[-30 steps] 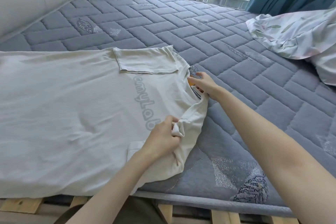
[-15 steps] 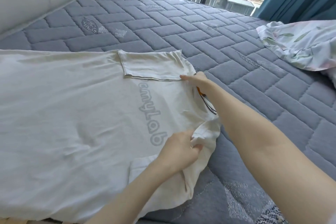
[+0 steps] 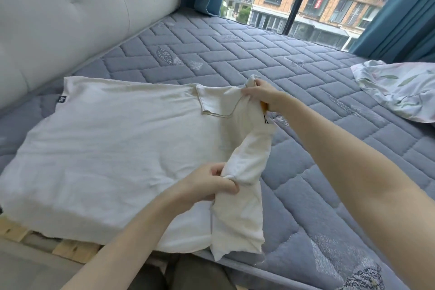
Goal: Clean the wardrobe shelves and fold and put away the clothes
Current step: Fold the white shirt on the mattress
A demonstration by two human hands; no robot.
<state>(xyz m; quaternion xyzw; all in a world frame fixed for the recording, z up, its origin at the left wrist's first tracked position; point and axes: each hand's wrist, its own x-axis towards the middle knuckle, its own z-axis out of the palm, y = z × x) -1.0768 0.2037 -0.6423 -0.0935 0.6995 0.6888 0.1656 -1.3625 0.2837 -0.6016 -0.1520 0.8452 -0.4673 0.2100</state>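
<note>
Head view: nearest, the left hand [image 3: 211, 186] clutches a bunched sleeve of the white shirt [image 3: 106, 148], holding that end up off the mattress [image 3: 235, 54]. The shirt's body lies spread flat, with the hem toward the headboard [image 3: 70, 19] and the far sleeve turned in over the chest. Beyond, the right hand [image 3: 261, 94] pinches the far shoulder by the collar. Further right lies a crumpled floral sheet [image 3: 400, 87]. The fold looks barely begun: one sleeve is in and no finished pile shows. The wardrobe and shelves are out of sight.
</note>
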